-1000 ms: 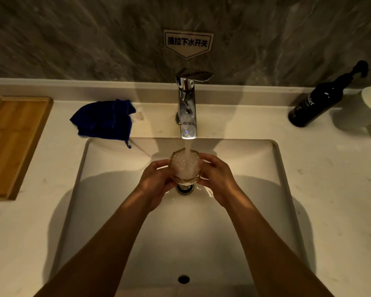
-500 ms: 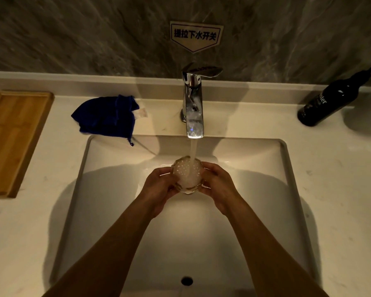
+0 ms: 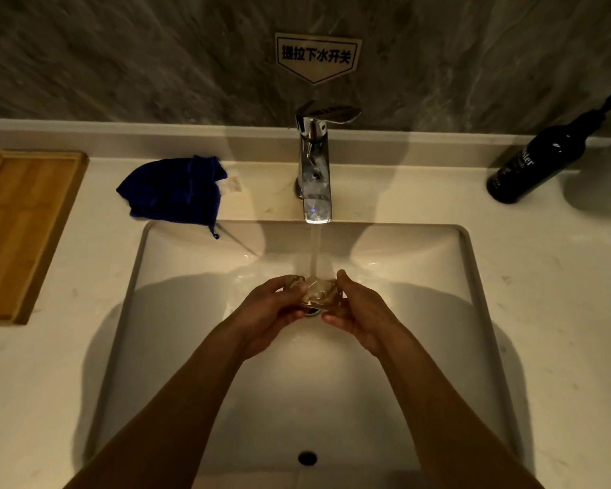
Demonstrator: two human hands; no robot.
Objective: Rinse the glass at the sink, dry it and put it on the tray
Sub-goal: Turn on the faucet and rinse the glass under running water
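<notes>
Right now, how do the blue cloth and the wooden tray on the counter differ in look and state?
The blue cloth is dark, soft and crumpled in a heap; the wooden tray is light bamboo, rigid, flat and rectangular with a raised rim. The blue cloth lies at the sink's back left corner, one tip hanging over the basin edge; the wooden tray sits further left, apart from the sink. Both rest on the counter, untouched by either hand.

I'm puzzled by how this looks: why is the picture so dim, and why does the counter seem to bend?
Head view: warm, low light from above throws two arm shadows across the sink; the wide lens bows the counter edge; the glass blurs under the running water, with glare on the tap.
</notes>
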